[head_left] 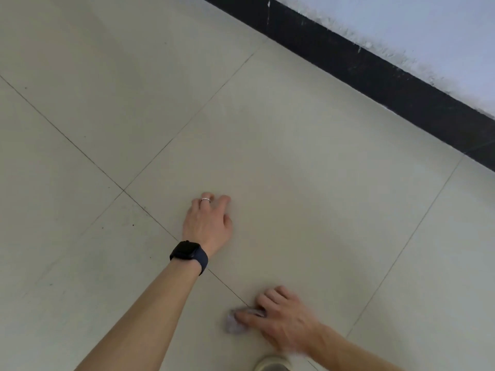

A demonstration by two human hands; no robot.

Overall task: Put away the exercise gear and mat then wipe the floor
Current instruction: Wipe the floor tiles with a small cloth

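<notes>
My right hand (281,314) presses a small crumpled pale cloth (234,324) onto the beige tiled floor (294,170) near the bottom of the view; its fingers curl over the cloth, and the hand is blurred. My left hand (207,223), with a ring and a black watch on the wrist, rests on the floor further ahead, fingertips bent against the tile and holding nothing. No exercise gear or mat is in view.
A black skirting board (375,76) runs diagonally along the pale wall (428,28) at the upper right. Dark specks dot the tiles to the left. The toe of a light shoe (273,364) shows at the bottom edge.
</notes>
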